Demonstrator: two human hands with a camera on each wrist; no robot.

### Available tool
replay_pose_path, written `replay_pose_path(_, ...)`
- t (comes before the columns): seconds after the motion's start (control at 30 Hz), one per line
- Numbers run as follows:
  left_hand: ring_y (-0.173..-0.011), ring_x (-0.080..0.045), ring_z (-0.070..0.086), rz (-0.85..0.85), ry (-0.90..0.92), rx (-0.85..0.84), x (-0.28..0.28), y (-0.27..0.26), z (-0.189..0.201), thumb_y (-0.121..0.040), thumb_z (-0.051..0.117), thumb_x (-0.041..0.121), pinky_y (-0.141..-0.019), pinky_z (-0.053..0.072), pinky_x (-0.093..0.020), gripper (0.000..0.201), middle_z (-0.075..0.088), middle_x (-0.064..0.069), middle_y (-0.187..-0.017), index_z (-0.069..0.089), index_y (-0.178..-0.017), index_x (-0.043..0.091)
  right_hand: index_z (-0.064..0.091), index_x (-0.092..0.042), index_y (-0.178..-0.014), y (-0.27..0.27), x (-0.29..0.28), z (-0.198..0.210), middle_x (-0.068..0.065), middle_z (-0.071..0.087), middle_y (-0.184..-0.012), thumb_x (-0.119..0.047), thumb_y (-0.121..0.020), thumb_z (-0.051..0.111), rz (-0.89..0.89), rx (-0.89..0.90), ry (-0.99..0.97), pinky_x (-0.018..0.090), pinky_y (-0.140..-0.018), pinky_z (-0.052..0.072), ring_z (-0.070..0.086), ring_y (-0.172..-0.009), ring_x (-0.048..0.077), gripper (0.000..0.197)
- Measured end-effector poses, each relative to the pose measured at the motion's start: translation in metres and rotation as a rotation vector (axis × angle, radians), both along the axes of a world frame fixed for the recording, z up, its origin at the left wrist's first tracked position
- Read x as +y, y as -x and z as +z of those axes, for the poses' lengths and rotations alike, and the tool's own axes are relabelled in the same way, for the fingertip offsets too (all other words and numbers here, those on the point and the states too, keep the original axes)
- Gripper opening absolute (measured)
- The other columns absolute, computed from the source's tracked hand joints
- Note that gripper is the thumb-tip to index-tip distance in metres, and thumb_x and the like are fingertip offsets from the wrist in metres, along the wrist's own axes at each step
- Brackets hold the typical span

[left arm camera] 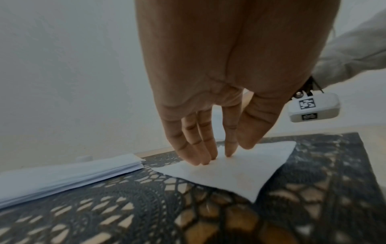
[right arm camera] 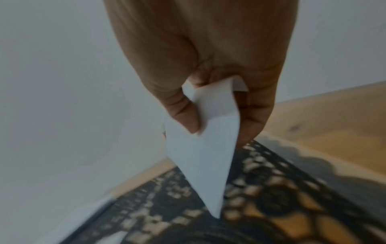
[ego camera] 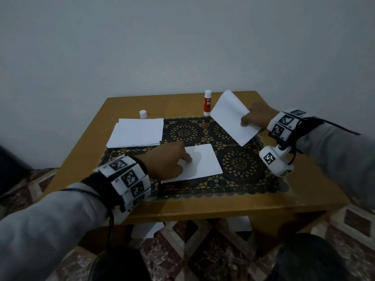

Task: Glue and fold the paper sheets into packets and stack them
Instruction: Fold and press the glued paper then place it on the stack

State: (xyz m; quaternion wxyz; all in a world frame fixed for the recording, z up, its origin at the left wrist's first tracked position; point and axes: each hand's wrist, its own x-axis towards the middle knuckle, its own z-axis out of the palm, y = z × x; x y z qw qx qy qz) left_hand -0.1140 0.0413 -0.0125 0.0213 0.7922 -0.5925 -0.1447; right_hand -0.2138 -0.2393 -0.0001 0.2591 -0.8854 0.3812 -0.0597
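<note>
Right hand (ego camera: 256, 116) pinches folded packet (ego camera: 231, 116) right of glue stick (ego camera: 207, 102); left hand (ego camera: 166, 161) flat, pressing sheet (ego camera: 199, 161). Light, floppy paper: grip edges.

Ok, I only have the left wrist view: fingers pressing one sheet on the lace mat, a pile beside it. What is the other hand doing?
Observer: The right hand pinches a folded white paper by its near edge and holds it up off the lace mat.
Operator: Where is the glue?
Observer: The glue stick stands upright at the far edge of the table, uncapped, its white cap standing apart to the left, behind the paper pile.
Operator: And my pressed sheet, where on the mat?
Observer: The sheet under the left hand lies near the mat's middle, toward the near side, and the fingers touch its left part.
</note>
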Motion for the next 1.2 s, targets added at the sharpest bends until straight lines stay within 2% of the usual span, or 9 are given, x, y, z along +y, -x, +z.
replay_pose_path(0.13,-0.112,-0.016,0.056,0.114,0.115,0.128,0.003,-0.006,0.006,-0.091,0.054,0.009,-0.093,0.039,-0.020,0.033,0.061,0.001,-0.124,0.063,-0.123,0.015,0.066,0.002,-0.086,0.008,0.014,0.024,0.018,0.069,-0.089,-0.032,-0.058,0.081,0.174,-0.027,-0.210,0.040,-0.072,0.052,0.066,-0.083,0.034,0.047)
replay_pose_path(0.23,-0.095,-0.022,0.061,0.307,0.379,0.370,0.005,-0.010,0.007,-0.097,0.046,0.016,-0.084,0.047,-0.033,0.020,0.066,-0.005,-0.104,0.063,-0.106,0.010,0.072,-0.013,-0.095,0.012,0.032,0.034,0.016,0.072,-0.102,-0.032,-0.055,0.086,0.326,-0.019,-0.413,0.058,-0.094,0.045,0.065,-0.101,0.041,0.046)
replay_pose_path(0.3,-0.083,-0.023,0.058,0.512,0.591,0.732,0.005,-0.009,0.012,-0.100,0.042,0.024,-0.074,0.047,-0.034,0.023,0.062,-0.009,-0.092,0.056,-0.101,0.006,0.071,-0.012,-0.097,0.013,0.049,0.039,0.016,0.072,-0.104,-0.012,-0.074,0.078,0.425,-0.012,-0.511,0.049,-0.092,0.048,0.066,-0.102,0.036,0.024)
replay_pose_path(0.4,-0.076,-0.019,0.056,0.604,0.660,0.935,0.006,-0.008,0.019,-0.097,0.052,0.024,-0.069,0.048,-0.029,0.016,0.060,-0.005,-0.086,0.058,-0.091,0.011,0.064,-0.001,-0.110,0.011,0.070,0.040,0.016,0.071,-0.108,0.000,-0.083,0.067,0.554,0.067,-0.571,0.036,-0.081,0.055,0.068,-0.098,0.031,0.027)
replay_pose_path(0.47,-0.075,-0.019,0.060,0.590,0.677,0.919,0.010,-0.012,0.020,-0.091,0.061,0.012,-0.066,0.051,-0.029,0.017,0.063,-0.004,-0.079,0.058,-0.074,0.011,0.062,-0.003,-0.116,0.008,0.076,0.036,0.012,0.072,-0.109,-0.001,-0.083,0.068,0.576,0.097,-0.621,0.029,-0.074,0.058,0.069,-0.098,0.026,0.034)
replay_pose_path(0.6,-0.071,-0.024,0.058,0.721,0.709,0.852,0.022,-0.030,0.012,-0.082,0.070,0.008,-0.060,0.047,-0.030,0.026,0.060,-0.008,-0.072,0.055,-0.062,0.012,0.060,-0.005,-0.117,0.003,0.074,0.023,0.014,0.070,-0.109,0.002,-0.082,0.067,0.412,-0.014,-0.773,0.034,-0.068,0.059,0.069,-0.092,0.025,0.037)
replay_pose_path(0.8,-0.054,-0.016,0.051,0.730,0.376,0.598,0.031,-0.030,0.001,-0.085,0.069,0.021,-0.054,0.043,-0.022,0.031,0.058,-0.007,-0.062,0.059,-0.060,0.006,0.065,-0.001,-0.081,0.005,0.075,0.003,0.016,0.070,-0.083,-0.007,-0.082,0.072,0.244,0.030,-0.700,0.028,-0.059,0.057,0.066,-0.066,0.020,0.010)
replay_pose_path(0.9,-0.056,-0.018,0.050,0.763,0.281,0.532,0.029,-0.034,-0.002,-0.084,0.070,0.026,-0.055,0.043,-0.022,0.035,0.057,-0.011,-0.065,0.061,-0.066,-0.002,0.066,-0.002,-0.082,0.003,0.077,-0.006,0.010,0.069,-0.069,-0.017,-0.083,0.073,0.238,0.097,-0.582,0.025,-0.053,0.054,0.064,-0.057,0.017,0.017)
replay_pose_path(1.2,-0.065,-0.017,0.049,0.741,0.128,0.421,0.024,-0.034,-0.004,-0.079,0.075,0.029,-0.060,0.040,-0.025,0.037,0.057,-0.013,-0.074,0.069,-0.082,-0.008,0.065,0.000,-0.081,-0.001,0.084,-0.011,0.011,0.067,-0.070,-0.019,-0.087,0.069,0.267,0.143,-0.435,0.026,-0.054,0.050,0.061,-0.058,0.019,0.020)
